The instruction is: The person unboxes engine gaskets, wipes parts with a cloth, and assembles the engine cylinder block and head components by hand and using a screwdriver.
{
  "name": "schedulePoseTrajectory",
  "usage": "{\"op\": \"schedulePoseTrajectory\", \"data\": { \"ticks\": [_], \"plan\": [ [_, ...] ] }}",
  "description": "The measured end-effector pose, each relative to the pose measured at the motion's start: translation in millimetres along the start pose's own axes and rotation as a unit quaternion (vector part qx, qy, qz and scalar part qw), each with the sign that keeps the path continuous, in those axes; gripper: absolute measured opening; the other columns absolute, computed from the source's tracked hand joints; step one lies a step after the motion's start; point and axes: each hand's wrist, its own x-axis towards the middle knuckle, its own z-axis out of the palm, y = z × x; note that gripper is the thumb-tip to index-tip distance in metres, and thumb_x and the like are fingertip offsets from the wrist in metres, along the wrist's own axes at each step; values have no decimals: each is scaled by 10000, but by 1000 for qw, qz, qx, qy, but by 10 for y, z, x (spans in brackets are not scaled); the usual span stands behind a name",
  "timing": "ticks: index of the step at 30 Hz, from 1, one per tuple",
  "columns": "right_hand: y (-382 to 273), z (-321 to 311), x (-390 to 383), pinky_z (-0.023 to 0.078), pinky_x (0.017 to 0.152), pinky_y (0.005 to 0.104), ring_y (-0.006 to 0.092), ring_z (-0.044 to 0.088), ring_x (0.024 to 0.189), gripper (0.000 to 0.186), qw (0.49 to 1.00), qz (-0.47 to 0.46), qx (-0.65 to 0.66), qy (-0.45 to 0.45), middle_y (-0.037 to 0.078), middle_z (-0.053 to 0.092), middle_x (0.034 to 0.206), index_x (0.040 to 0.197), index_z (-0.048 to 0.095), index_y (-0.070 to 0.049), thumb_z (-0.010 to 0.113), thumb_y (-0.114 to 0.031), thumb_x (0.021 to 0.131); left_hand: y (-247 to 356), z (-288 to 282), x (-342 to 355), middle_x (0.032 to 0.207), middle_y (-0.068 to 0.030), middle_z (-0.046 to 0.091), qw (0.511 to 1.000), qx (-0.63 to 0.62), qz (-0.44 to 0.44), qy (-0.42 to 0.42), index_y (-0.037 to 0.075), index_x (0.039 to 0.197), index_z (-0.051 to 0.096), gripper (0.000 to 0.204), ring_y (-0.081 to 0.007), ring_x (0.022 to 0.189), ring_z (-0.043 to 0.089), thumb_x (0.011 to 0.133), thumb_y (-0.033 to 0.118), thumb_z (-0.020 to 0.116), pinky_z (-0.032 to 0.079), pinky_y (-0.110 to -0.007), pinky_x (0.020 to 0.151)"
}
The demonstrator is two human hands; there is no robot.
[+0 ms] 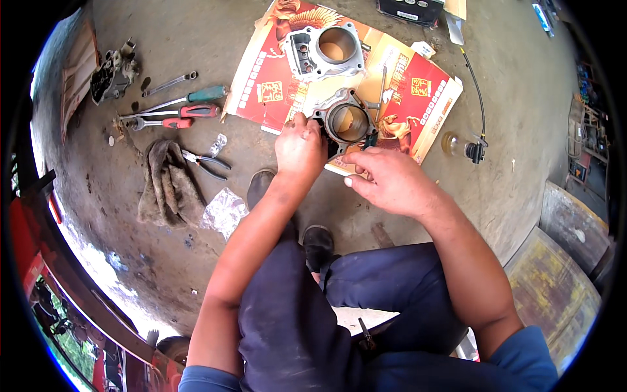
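Observation:
Ahead of me a metal engine cylinder (364, 110) with a round bore stands over a flattened red and yellow cardboard box (431, 78). My left hand (302, 147) is closed on its left side, knuckles up, covering that edge. At the near right rim is my right hand (392, 176), its fingers curled and the index fingertip against the rim. Whatever lies inside those fingers is hidden. Just beyond, a second, silvery cylinder (313, 68) lies on the cardboard. A slim screwdriver-like tool (383, 81) rests to the right.
Left on the concrete lie a greasy engine part (114, 75), a wrench (171, 83), a green-handled screwdriver (206, 95), red-handled tools (199, 111), pliers (210, 163), a brown rag (168, 186) and clear plastic (225, 212). A cable with a float-like fitting (475, 151) lies right; a black box (411, 10) stands far.

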Motion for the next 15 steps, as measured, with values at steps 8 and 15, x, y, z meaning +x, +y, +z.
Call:
{"op": "schedulePoseTrajectory", "data": {
  "ticks": [8,15],
  "plan": [
    [125,-21,18,548,952,470,374,687,1106,343,1000,6,-11,12,190,716,1147,1196,694,-23,666,-280,970,8,-31,100,952,-248,679,998,1,-14,-55,6,826,673,141,-452,841,710,849,141,706,591,-534,736],
    [118,150,155,539,972,488,401,680,1128,406,987,126,70,-66,209,728,1176,1286,681,-36,650,-294,975,-54,-172,127,977,-209,705,992,-47,-47,-104,55,911,734,136,-413,872,718,897,188,707,584,-521,781]
  ]
}}
